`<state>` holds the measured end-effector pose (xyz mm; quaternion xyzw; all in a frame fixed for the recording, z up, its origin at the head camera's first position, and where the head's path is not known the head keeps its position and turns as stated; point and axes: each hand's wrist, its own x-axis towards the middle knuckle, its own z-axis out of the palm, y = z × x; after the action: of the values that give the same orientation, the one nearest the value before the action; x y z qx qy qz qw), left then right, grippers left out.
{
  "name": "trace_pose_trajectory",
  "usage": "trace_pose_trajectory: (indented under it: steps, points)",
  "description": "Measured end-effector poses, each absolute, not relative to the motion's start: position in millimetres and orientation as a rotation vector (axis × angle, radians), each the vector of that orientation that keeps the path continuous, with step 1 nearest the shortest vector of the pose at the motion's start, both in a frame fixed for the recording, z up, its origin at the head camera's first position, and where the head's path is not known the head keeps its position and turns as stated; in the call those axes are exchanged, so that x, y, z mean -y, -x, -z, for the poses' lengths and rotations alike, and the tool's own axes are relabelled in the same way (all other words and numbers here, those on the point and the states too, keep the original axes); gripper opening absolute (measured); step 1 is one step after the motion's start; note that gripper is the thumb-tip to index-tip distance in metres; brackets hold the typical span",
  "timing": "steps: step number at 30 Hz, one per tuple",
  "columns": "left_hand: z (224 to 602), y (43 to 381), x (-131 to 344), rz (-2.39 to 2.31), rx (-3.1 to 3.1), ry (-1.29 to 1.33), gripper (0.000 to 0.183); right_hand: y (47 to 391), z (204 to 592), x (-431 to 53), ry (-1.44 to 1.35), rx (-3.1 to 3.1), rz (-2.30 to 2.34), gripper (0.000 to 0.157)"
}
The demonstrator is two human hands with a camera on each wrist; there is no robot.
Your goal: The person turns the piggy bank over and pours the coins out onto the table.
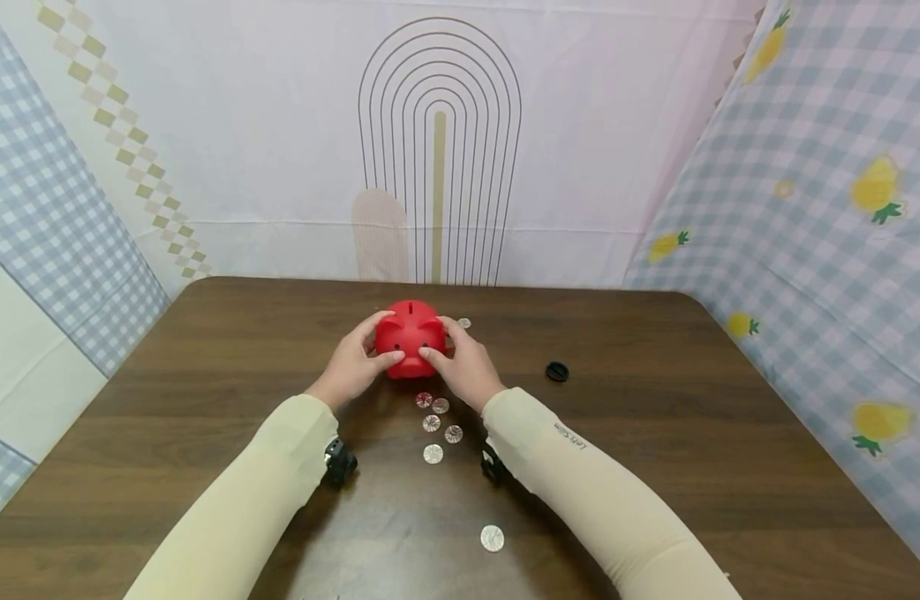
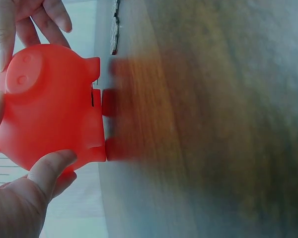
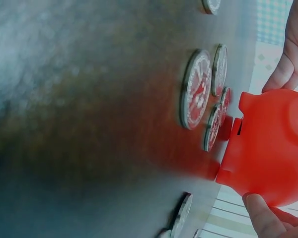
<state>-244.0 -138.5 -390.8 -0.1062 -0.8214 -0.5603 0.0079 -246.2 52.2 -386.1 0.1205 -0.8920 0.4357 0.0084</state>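
Observation:
A red piggy bank (image 1: 411,337) faces me at the far middle of the table, upright, with the slot on top showing. My left hand (image 1: 352,358) grips one side of it, thumb on the front and fingers round the side. From the other side my right hand (image 1: 466,360) holds it likewise, its thumb near the snout. In the left wrist view the feet of the piggy bank (image 2: 54,109) are right at the tabletop, above their red reflection. Several silver coins (image 1: 432,423) lie just in front of it, between the forearms.
A black round cap (image 1: 557,372) lies right of the right hand. One coin (image 1: 492,538) is near the front, another coin (image 1: 465,322) behind the right hand. The brown wooden table (image 1: 625,483) ends at a patterned cloth (image 1: 580,150).

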Motion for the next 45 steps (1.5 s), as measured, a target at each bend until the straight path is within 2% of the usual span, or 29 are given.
trace_pose_trajectory:
  steps: [25, 35, 40, 45]
  points:
    - [392, 256, 146, 1.693, 2.649, 0.428, 0.067, 249, 386, -46, -0.315, 2.83, -1.325, 0.059]
    - [392, 258, 149, 1.699, 2.636, 0.446, 0.068, 252, 386, -45, -0.312, 2.888, -1.292, 0.066]
    - [388, 253, 157, 1.688, 2.656, 0.396, 0.071, 253, 384, -54, -0.335, 2.912, -1.227, 0.071]
    - [385, 246, 167, 1.603, 2.684, 0.324, 0.068, 256, 377, -77, -0.373, 2.874, -1.091, 0.069]
